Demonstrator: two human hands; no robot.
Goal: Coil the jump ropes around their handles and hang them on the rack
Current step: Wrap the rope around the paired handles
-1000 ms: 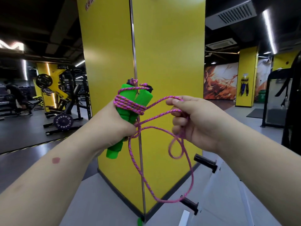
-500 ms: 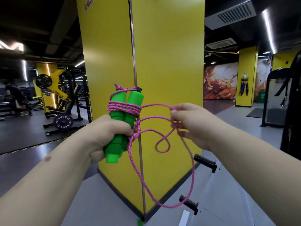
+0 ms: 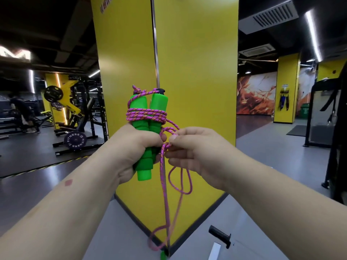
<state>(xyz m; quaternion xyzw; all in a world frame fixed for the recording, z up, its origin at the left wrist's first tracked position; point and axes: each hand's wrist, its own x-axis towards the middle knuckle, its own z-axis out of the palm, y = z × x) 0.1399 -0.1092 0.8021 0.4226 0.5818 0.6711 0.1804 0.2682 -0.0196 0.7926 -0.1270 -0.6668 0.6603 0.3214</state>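
Observation:
My left hand point(image 3: 135, 149) grips two green foam handles point(image 3: 148, 128) held upright side by side. A pink braided rope point(image 3: 146, 115) is wound around their upper part in several turns. My right hand point(image 3: 193, 152) sits right beside the handles and pinches the rope just below the coil. From that pinch the loose rope point(image 3: 167, 199) hangs down in long loops toward the floor. A black peg of the rack point(image 3: 219, 235) juts out at the lower right, below my right forearm.
A tall yellow pillar point(image 3: 195, 72) with a metal corner strip stands directly ahead. Weight machines and a plate marked FITNESS point(image 3: 75, 140) fill the left background, where a person bends over. Dark equipment point(image 3: 336, 128) stands at the right edge. Grey floor stretches to the right.
My right hand has come in from the right to the handles, bringing the rope with it. The wide loop has collapsed into narrow hanging loops. The handles now stand more upright.

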